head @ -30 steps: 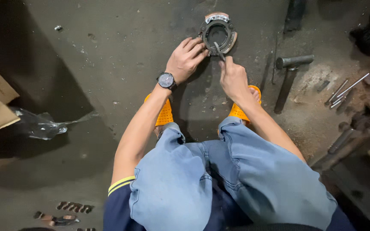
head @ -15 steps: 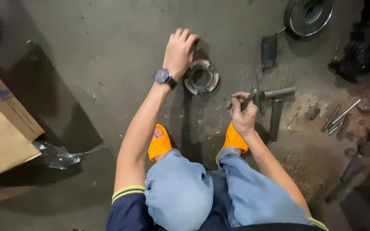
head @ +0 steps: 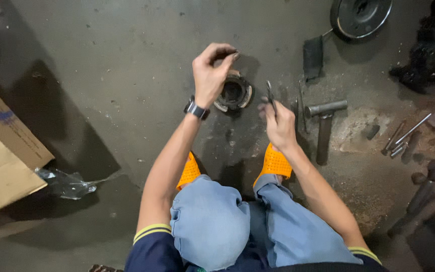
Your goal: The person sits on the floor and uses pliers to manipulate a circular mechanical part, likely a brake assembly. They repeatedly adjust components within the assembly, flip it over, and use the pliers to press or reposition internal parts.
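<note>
A round metal bearing-like housing point(head: 233, 92) lies flat on the concrete floor point(head: 106, 75), far of the two orange sandals point(head: 275, 163) and between the hands. Its open bore faces upward toward the camera, so its axis stands roughly vertical; no long axis is presented, the part being a ring. The left hand point(head: 210, 75) is raised just above the left rim of the housing, with thumb and fingers pinched together on a small dark piece point(head: 234, 54); what the piece is cannot be told. The right hand point(head: 279, 123) is closed around a slim dark hand tool point(head: 270, 95), apparently pliers or a pick, held just right of the housing; its long axis runs near to far, with the tip pointing away from the person and slightly left. The step in hand is judged to be the handling of a small part lifted clear of the housing, neither hand being in contact with the housing itself. Any further work with the tool would call for the tip to be brought left to the bore and the ring to be steadied. A hammer point(head: 324, 126) lies to the right with its handle pointing near, beside loose rods point(head: 404, 136); a heavy disc point(head: 361, 16) lies far right, cardboard point(head: 1, 151) at the left edge.
</note>
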